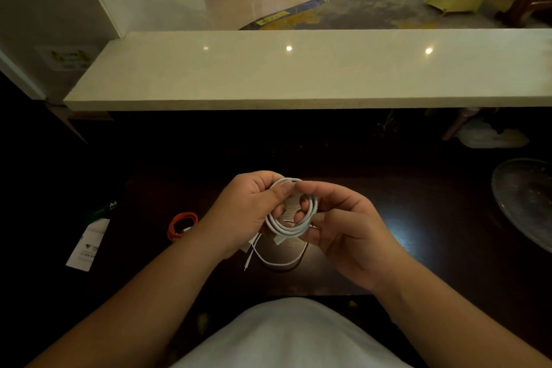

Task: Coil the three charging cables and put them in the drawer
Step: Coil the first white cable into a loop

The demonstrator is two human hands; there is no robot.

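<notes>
On the far left of the dark desk (418, 218) I see a white leaflet (89, 243). Next comes an orange cable (181, 225), already coiled, lying flat beside my left wrist. My left hand (248, 212) pinches the top of a white cable coil (294, 212) between thumb and fingers, held above the desk. A loose white cable (277, 261) trails on the desk just beneath the coil. My right hand (348, 233) grips the coil's right side, fingers curled around its loops. A glass plate (525, 203) sits at the far right.
</notes>
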